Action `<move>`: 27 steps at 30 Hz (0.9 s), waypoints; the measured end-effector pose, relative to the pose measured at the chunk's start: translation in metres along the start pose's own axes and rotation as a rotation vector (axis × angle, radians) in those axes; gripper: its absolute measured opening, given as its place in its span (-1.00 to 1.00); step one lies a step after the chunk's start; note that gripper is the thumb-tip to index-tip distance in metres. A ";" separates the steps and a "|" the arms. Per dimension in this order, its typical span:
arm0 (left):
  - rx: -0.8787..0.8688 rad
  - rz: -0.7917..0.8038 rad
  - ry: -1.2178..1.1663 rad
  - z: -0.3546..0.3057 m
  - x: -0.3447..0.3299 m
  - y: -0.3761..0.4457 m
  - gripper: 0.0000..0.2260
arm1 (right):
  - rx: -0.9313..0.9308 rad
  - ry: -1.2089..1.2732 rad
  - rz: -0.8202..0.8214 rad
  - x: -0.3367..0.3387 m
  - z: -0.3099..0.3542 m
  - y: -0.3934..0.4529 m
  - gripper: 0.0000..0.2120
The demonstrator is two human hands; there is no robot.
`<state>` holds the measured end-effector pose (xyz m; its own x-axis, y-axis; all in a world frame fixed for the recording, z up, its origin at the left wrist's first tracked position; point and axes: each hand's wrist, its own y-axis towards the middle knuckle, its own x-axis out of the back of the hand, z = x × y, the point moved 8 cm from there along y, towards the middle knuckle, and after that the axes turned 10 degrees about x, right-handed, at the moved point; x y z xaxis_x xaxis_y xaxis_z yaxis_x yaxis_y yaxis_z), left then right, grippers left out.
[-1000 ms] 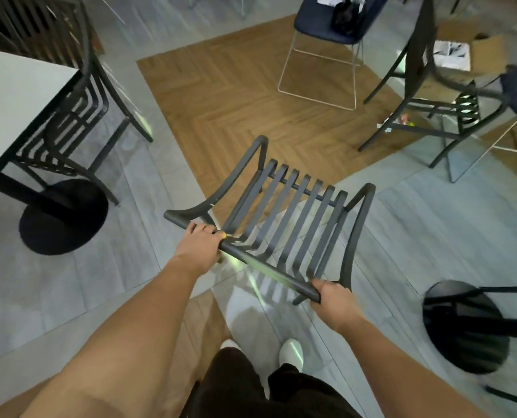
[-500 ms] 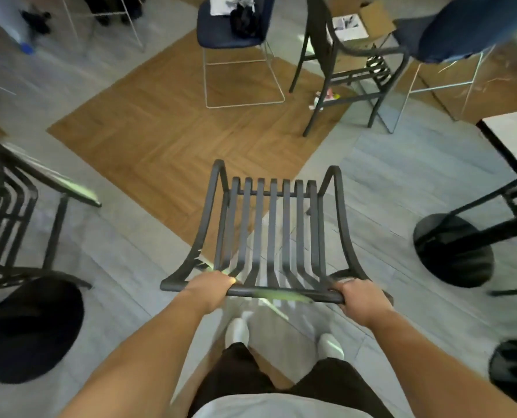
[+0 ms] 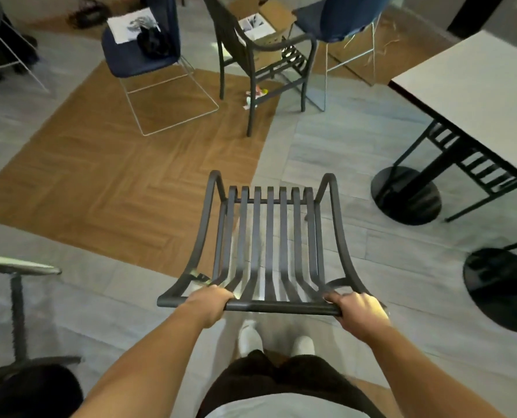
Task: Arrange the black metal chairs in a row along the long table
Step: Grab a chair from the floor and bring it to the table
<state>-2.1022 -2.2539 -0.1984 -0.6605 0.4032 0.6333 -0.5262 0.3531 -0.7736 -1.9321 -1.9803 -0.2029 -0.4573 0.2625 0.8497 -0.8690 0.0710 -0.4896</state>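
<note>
Clearly the job is midway: one black metal chair (image 3: pixel 269 245) is in hand, gripped by its top rail, with the left hand (image 3: pixel 209 303) and the right hand (image 3: pixel 358 310) each having their fingers curled tight round that rail. It sits in front of the person on the grey floor (image 3: pixel 356 182), well apart from the long table (image 3: pixel 474 95) at the right, so it is not yet in the row. One chair appears already tucked under that table, its slats (image 3: pixel 474 164) showing beneath the top. Another black chair (image 3: pixel 260 55) stands ahead by a cardboard box (image 3: pixel 263 22), probably left to fetch. By count: three black metal chairs plainly seen, two blue chairs on thin wire legs, one white table, two round black bases at the right.
</note>
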 end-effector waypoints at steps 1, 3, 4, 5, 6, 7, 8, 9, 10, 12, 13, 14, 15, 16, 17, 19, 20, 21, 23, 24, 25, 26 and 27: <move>-0.017 0.000 0.014 -0.006 0.002 0.001 -0.58 | -0.022 0.007 -0.010 -0.003 -0.003 -0.006 -0.70; -0.048 -0.010 0.051 -0.019 0.005 0.003 -0.58 | -0.060 0.009 -0.024 -0.009 -0.012 -0.019 -0.68; -0.060 -0.019 0.076 -0.025 0.006 0.003 -0.59 | -0.078 0.011 -0.029 -0.013 -0.015 -0.026 -0.67; -0.070 -0.026 0.101 -0.032 0.008 0.005 -0.59 | -0.097 0.012 -0.038 -0.016 -0.019 -0.033 -0.65; -0.078 -0.026 0.123 -0.039 0.009 0.007 -0.59 | -0.117 0.016 -0.047 -0.019 -0.023 -0.040 -0.63; -0.091 -0.025 0.148 -0.046 0.010 0.010 -0.58 | -0.138 0.026 -0.055 -0.022 -0.027 -0.046 -0.61; -0.105 -0.029 0.174 -0.052 0.013 0.012 -0.58 | -0.158 0.043 -0.063 -0.026 -0.031 -0.052 -0.59; -0.120 -0.036 0.201 -0.058 0.016 0.015 -0.58 | -0.181 0.063 -0.068 -0.030 -0.034 -0.058 -0.58; -0.136 -0.039 0.230 -0.064 0.019 0.018 -0.57 | -0.206 0.078 -0.072 -0.033 -0.037 -0.063 -0.57; -0.164 -0.031 0.275 -0.077 0.025 0.024 -0.58 | -0.254 0.106 -0.085 -0.038 -0.044 -0.073 -0.57; -0.179 -0.026 0.297 -0.084 0.029 0.027 -0.59 | -0.275 0.119 -0.088 -0.041 -0.047 -0.077 -0.57; -0.192 -0.022 0.318 -0.090 0.033 0.030 -0.59 | -0.295 0.129 -0.078 -0.044 -0.049 -0.081 -0.57; -0.203 -0.016 0.336 -0.097 0.038 0.032 -0.60 | -0.314 0.140 -0.061 -0.047 -0.050 -0.085 -0.58; -0.212 -0.012 0.352 -0.103 0.042 0.035 -0.61 | -0.332 0.156 -0.053 -0.049 -0.052 -0.088 -0.59; -0.223 -0.013 0.369 -0.109 0.047 0.037 -0.65 | -0.352 0.172 -0.052 -0.052 -0.053 -0.091 -0.60; -0.246 -0.018 0.404 -0.121 0.056 0.042 -0.70 | -0.391 0.191 -0.060 -0.055 -0.054 -0.097 -0.58; -0.255 -0.021 0.422 -0.128 0.062 0.044 -0.69 | -0.406 0.205 -0.067 -0.057 -0.054 -0.100 -0.58; -0.262 -0.024 0.440 -0.135 0.067 0.047 -0.66 | -0.420 0.224 -0.074 -0.058 -0.054 -0.103 -0.58; -0.281 -0.030 0.479 -0.151 0.078 0.052 -0.63 | -0.444 0.242 -0.085 -0.058 -0.057 -0.106 -0.58; -0.289 -0.031 0.497 -0.158 0.083 0.056 -0.63 | -0.451 0.237 -0.098 -0.057 -0.060 -0.106 -0.57; -0.295 -0.037 0.513 -0.165 0.089 0.059 -0.64 | -0.458 0.234 -0.116 -0.055 -0.064 -0.105 -0.56; -0.300 -0.045 0.529 -0.172 0.096 0.063 -0.64 | -0.467 0.239 -0.132 -0.053 -0.068 -0.104 -0.55; -0.306 -0.056 0.545 -0.178 0.102 0.067 -0.64 | -0.473 0.241 -0.140 -0.050 -0.072 -0.102 -0.54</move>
<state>-2.1097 -2.0390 -0.1823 -0.2260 0.7209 0.6552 -0.3214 0.5797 -0.7488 -1.8068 -1.9315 -0.2094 -0.2388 0.4289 0.8712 -0.7130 0.5316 -0.4572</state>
